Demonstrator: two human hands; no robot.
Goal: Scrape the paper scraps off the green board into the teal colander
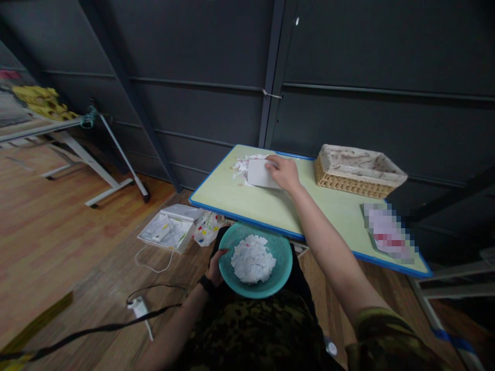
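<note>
My left hand (216,267) grips the left rim of a green plastic bowl (285,263), held over my lap just below the table's front edge. Torn white paper scraps (253,259) are heaped in the bowl. My right hand (284,172) is closed on a flat white card (260,173), which is tilted on the tabletop. Beside the card's left edge lies a loose pile of small paper scraps (243,165), partly hidden behind the card.
The pale yellow table (232,198) has a blue edge. A lined wicker basket (351,188) stands at its back right, with a blurred-out flat item (389,232) nearer me. On the floor lie an open white box (166,229) and a power strip (139,309) with a cable.
</note>
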